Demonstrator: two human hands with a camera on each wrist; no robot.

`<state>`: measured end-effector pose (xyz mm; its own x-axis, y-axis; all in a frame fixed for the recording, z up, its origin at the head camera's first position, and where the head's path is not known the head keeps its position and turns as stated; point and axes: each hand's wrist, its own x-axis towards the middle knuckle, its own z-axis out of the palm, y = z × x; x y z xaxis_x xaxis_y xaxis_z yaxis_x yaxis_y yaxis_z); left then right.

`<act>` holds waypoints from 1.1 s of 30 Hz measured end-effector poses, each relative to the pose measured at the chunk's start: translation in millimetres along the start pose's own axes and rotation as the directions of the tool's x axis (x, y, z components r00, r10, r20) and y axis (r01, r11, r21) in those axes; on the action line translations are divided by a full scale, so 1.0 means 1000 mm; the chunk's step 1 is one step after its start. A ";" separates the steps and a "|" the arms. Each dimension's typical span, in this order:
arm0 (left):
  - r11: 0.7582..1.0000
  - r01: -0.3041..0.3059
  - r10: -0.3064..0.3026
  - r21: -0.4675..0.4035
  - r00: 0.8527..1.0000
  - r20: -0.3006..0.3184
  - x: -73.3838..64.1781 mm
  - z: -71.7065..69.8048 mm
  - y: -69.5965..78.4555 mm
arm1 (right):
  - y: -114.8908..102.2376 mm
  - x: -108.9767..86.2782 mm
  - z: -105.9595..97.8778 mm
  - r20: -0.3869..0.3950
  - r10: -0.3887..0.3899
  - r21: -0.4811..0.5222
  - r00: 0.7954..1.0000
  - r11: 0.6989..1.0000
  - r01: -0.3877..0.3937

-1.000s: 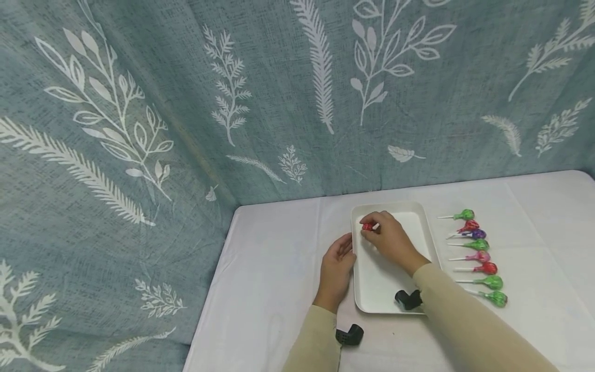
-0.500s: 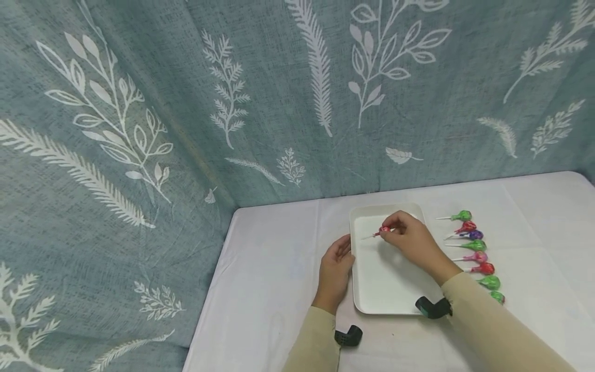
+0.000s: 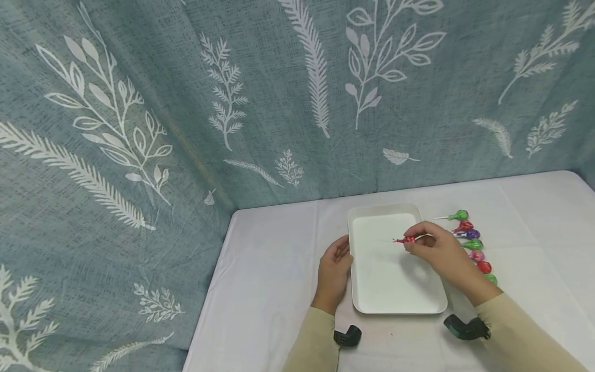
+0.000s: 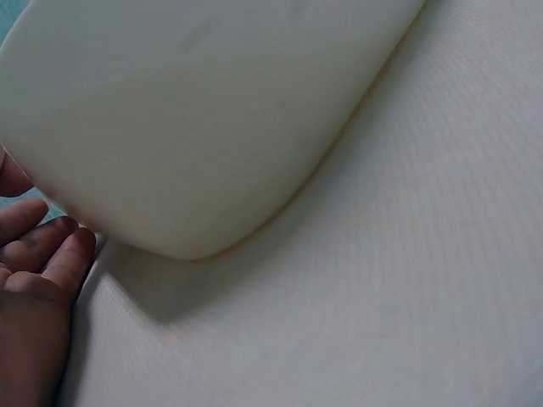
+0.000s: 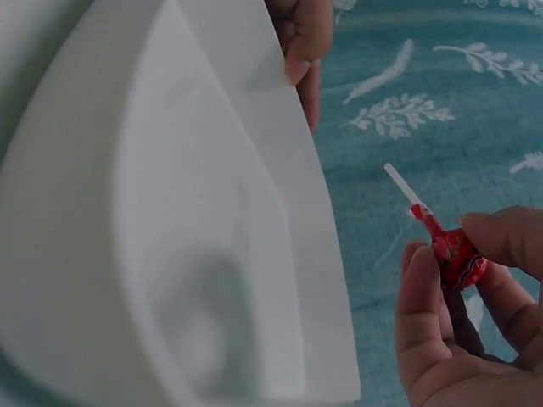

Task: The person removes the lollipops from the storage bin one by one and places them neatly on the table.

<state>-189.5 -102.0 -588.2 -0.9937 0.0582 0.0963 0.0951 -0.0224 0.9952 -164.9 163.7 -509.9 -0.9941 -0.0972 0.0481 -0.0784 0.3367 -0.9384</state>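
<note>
My right hand [image 3: 441, 253] pinches a red-wrapped lollipop [image 3: 408, 239] by its round candy end, above the right half of a white rectangular tray [image 3: 386, 281]. In the right wrist view, the same lollipop [image 5: 451, 252] shows its white stick pointing up and left, with thumb and fingertips around the wrapper. My left hand [image 3: 333, 268] holds the tray's left rim, its thumb at the edge and the other fingers along the outer side. From the left wrist, the fingers [image 4: 68, 259] are seen against the tray wall [image 4: 195, 186].
Right of the tray lies a column of wrapped lollipops, among them green [image 3: 460, 215], purple [image 3: 472, 234], pink [image 3: 477, 256] and red [image 3: 484, 267]; my right hand and arm partly cover the nearer ones. A patterned blue-green curtain [image 3: 279, 103] borders the white-covered table [image 3: 265, 268].
My right hand has carried the red lollipop from the tray's upper left toward its right side, and more of the stick end became visible. The left hand has stayed at the rim.
</note>
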 end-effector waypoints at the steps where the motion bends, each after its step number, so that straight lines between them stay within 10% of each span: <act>1: 1.000 -0.003 0.003 -0.002 1.000 0.003 0.000 0.000 0.000 | 0.001 -0.003 -0.003 -0.001 0.005 0.002 1.000 1.000 -0.005; 17: 1.000 0.004 -0.004 -0.009 1.000 -0.001 0.001 0.003 0.001 | 0.035 -0.073 -0.048 -0.178 0.032 -0.174 0.983 0.983 -0.063; 33: 1.000 0.025 -0.025 0.006 0.999 -0.021 0.002 0.000 0.001 | 0.075 -0.130 -0.060 -0.202 0.271 -0.333 0.941 0.885 -0.326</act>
<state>-191.0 -101.6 -587.0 -0.9968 0.0380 0.0709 0.0703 -0.0153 0.9974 -45.9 257.7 -566.6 -0.9719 0.1892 -0.1400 0.2303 0.6412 -0.7320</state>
